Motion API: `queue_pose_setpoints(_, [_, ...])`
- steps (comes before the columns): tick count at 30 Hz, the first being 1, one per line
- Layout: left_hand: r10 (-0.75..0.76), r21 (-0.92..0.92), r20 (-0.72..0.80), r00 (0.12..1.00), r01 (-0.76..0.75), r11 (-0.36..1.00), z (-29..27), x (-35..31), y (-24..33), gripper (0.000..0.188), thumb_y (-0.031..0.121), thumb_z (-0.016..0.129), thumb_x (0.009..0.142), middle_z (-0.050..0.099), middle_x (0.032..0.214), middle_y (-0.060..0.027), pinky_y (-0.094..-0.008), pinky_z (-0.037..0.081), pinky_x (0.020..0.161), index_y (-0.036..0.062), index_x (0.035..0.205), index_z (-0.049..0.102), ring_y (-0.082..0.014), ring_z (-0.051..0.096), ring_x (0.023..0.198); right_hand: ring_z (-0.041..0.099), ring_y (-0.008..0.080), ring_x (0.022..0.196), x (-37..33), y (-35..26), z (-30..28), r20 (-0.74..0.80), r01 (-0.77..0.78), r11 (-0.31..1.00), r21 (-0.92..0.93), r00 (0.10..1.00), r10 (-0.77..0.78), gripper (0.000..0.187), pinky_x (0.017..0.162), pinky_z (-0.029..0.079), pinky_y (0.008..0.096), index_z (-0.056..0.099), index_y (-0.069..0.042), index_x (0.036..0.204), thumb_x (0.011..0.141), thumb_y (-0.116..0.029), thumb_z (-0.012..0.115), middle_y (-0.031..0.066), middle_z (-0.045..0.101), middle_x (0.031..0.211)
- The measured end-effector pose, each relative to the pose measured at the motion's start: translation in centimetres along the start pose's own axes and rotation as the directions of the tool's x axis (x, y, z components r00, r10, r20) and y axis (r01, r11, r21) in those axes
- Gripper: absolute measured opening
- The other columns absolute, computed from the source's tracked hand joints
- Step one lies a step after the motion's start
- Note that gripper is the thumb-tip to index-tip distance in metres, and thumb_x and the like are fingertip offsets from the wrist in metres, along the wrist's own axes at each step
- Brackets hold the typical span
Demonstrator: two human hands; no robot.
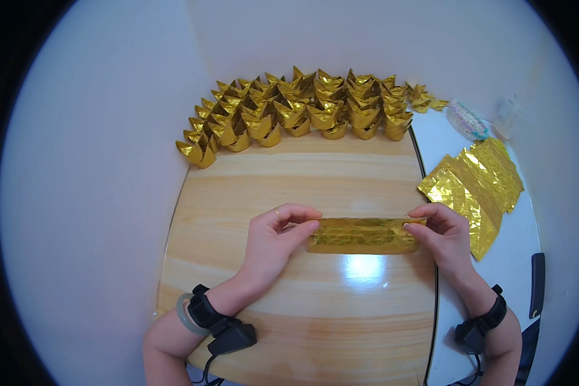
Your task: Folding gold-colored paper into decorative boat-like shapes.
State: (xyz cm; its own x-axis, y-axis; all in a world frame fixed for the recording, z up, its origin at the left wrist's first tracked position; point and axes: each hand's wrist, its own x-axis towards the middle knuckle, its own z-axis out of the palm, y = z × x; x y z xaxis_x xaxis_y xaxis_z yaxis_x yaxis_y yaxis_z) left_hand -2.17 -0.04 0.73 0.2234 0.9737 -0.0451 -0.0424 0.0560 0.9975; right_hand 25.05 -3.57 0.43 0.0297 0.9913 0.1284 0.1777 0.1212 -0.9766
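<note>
A strip of folded gold foil paper (365, 236) stretches sideways between my two hands, over the wooden tabletop. My left hand (278, 233) pinches its left end between thumb and fingers; a thin ring sits on one finger. At the other end, my right hand (441, 233) pinches the upper right corner in the same way. The strip is long and narrow, creased and shiny. Whether its lower edge touches the table I cannot tell. Black devices are strapped to both wrists, and a pale bangle is on the left one.
Stacked gold foil ingots (328, 112) stand in several rows along the table's far edge. Loose gold foil sheets (473, 193) lie on the white surface (453, 321) at the right. Behind them are a clear plastic packet (468, 120) and a transparent cup (509, 118). White walls close in around.
</note>
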Motion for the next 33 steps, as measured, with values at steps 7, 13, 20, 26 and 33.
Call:
queue_pose_setpoints(7, [0.046, -0.026, -0.018, 0.999, -0.046, 0.999, -0.1, 0.1, -0.3, 0.013, 0.0, 0.067, 0.084, 0.066, 0.093, -0.0026, -0.0227, 0.047, 0.08, 0.0007, 0.097, 0.068, -0.0083, 0.059, 0.086, 0.061, 0.0045, 0.074, 0.0, -0.2, 0.1, -0.002, 0.001, 0.999, 0.036, 1.0, -0.001, 0.015, 0.065, 0.048, 0.0188, 0.066, -0.001, 0.099, 0.085, -0.005, 0.07, 0.0018, 0.068, 0.086])
queue_pose_setpoints(13, [0.088, -0.012, -0.053, 0.995, -0.089, 0.996, -0.3, 0.2, -0.7, 0.013, 0.001, 0.067, 0.086, 0.067, 0.095, -0.0028, -0.0217, 0.048, 0.077, -0.0011, 0.099, 0.068, -0.0072, 0.059, 0.084, 0.063, 0.006, 0.078, 0.0, -0.1, 0.0, -0.006, 0.005, 0.996, 0.089, 1.0, -0.004, 0.015, 0.068, 0.049, 0.0193, 0.066, 0.001, 0.101, 0.087, -0.005, 0.068, 0.0045, 0.07, 0.089])
queue_pose_setpoints(20, [0.091, -0.018, -0.048, 0.995, -0.092, 0.996, -0.5, 0.2, -0.7, 0.014, 0.001, 0.068, 0.086, 0.067, 0.096, -0.0036, -0.0217, 0.048, 0.078, -0.0014, 0.099, 0.068, -0.0074, 0.059, 0.085, 0.063, 0.0062, 0.08, 0.0, -0.4, 0.2, -0.015, -0.006, 0.996, 0.091, 1.0, 0.008, 0.015, 0.069, 0.05, 0.0187, 0.067, 0.002, 0.1, 0.087, -0.004, 0.068, 0.0053, 0.07, 0.089])
queue_pose_setpoints(26, [0.088, -0.03, -0.051, 0.995, -0.089, 0.996, -0.3, 0.2, -0.5, 0.013, 0.0, 0.068, 0.085, 0.067, 0.095, -0.0037, -0.0222, 0.048, 0.079, -0.0002, 0.098, 0.068, -0.008, 0.059, 0.086, 0.064, 0.0061, 0.079, -0.1, -0.3, 0.0, -0.026, 0.013, 0.999, 0.041, 1.0, -0.012, 0.011, 0.069, 0.05, 0.0201, 0.068, 0.001, 0.097, 0.086, -0.003, 0.068, 0.0044, 0.07, 0.089])
queue_pose_setpoints(33, [0.37, 0.113, -0.017, 0.929, -0.366, 0.924, -0.9, 0.6, -0.8, 0.012, -0.002, 0.067, 0.083, 0.063, 0.092, -0.0039, -0.0245, 0.047, 0.078, 0.0042, 0.092, 0.07, -0.0112, 0.058, 0.089, 0.064, 0.0153, 0.076, 0.5, -0.7, -0.9, 0.048, 0.508, 0.752, -0.42, 0.84, -0.54, 0.017, 0.066, 0.051, 0.0253, 0.07, -0.004, 0.088, 0.073, 0.005, 0.071, 0.0043, 0.069, 0.086])
